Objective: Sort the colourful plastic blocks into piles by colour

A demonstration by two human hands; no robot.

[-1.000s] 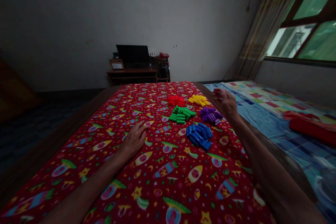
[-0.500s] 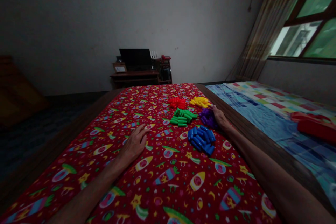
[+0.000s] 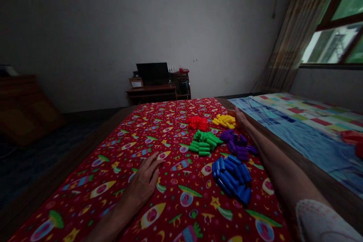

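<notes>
My left hand (image 3: 145,177) lies on the red patterned cloth (image 3: 113,181), palm down, its fingers stretched out and holding nothing. At the far right of the cloth, my right hand (image 3: 240,118) stands on edge against the right side of a pile of small yellow plastic tubes (image 3: 224,121). Its fingers look extended, with part of the hand turned from view. Nearer to me lie a loose purple pile (image 3: 237,144) of like pieces and a blue one (image 3: 230,176). A green pile (image 3: 204,143) and a red pile (image 3: 197,123) sit left of these.
The cloth covers a table with brown wooden edges (image 3: 113,121). A bed with a blue and patchwork cover (image 3: 278,121) adjoins on the right. Against the far wall stands a desk (image 3: 151,90) with a black monitor (image 3: 153,73). A wooden cabinet (image 3: 25,109) is at left.
My right hand has moved away from the purple pile, farther out to the yellow pile. The purple pieces now show uncovered. The view has shifted slightly; my left hand stays on the cloth.
</notes>
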